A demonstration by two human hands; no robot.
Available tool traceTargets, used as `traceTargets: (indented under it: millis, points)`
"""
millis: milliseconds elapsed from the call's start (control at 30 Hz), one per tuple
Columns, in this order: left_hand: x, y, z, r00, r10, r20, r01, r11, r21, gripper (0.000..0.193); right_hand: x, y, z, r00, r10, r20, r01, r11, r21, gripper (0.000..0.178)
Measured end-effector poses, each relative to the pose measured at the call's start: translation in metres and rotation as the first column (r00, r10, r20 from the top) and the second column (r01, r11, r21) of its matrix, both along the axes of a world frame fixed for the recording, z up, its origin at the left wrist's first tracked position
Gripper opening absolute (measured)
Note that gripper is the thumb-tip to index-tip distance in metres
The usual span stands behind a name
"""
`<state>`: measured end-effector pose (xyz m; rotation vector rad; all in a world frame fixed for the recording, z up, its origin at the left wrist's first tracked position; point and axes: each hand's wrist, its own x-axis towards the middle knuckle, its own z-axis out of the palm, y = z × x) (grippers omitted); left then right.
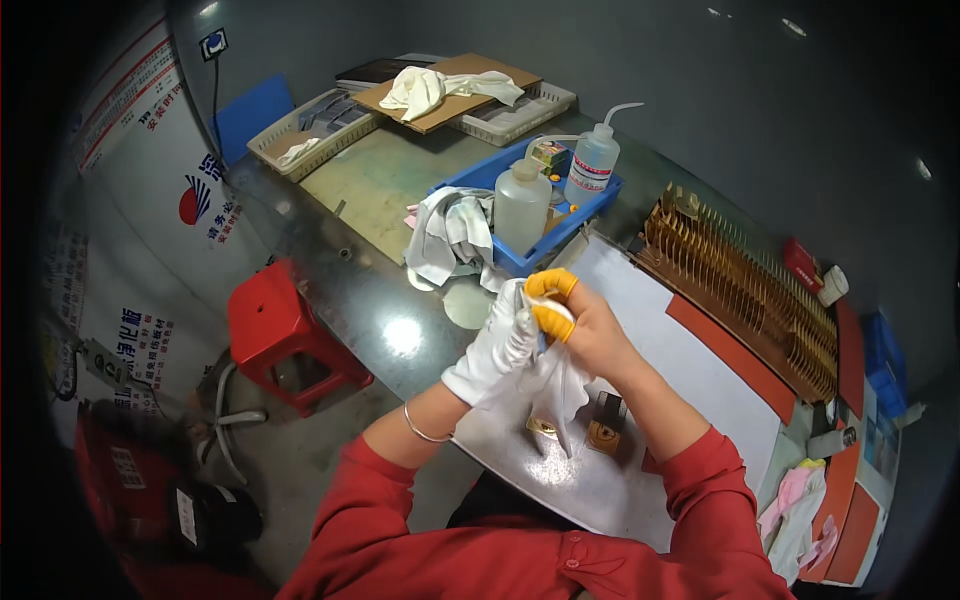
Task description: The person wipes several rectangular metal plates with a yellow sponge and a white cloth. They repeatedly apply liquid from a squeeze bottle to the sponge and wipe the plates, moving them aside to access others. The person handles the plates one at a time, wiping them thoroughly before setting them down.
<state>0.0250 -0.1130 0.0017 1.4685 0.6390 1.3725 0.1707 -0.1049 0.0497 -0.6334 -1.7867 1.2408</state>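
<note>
My left hand (490, 352), in a white glove, has its fingers closed just in front of the blue tray. Whatever it grips is covered by the cloth and fingers. My right hand (588, 322) meets it from the right, with yellow finger cots on the thumb and a finger, pinching a white cloth (562, 388). The cloth hangs down between both hands over the white work surface (640, 320). Beneath it lies a small shiny gold-coloured piece (541, 427). To its right is a small brown block with a dark upper part (606, 425).
A blue tray (515, 262) holds squeeze bottles, with grey rags (450, 235) at its left. A long rack of upright gold-coloured plates (745, 290) stands on the right. Cardboard (455, 85) and white baskets (315, 135) are at the back. A red stool (285, 320) stands left.
</note>
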Motion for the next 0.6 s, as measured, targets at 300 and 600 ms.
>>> traceTargets:
  millis: [300, 600]
  points:
    - [-0.015, 0.123, -0.005, 0.744, 0.631, -0.220, -0.557, 0.768, 0.316, 0.094, 0.033, 0.150, 0.024, 0.688, -0.293, -0.664, -0.093, 0.872, -0.481, 0.021]
    - [0.001, 0.128, 0.021, 0.811, 0.523, -0.261, -0.506, 0.852, 0.134, 0.059, 0.019, 0.181, 0.027, 0.740, -0.134, -0.659, -0.210, 0.885, -0.416, 0.024]
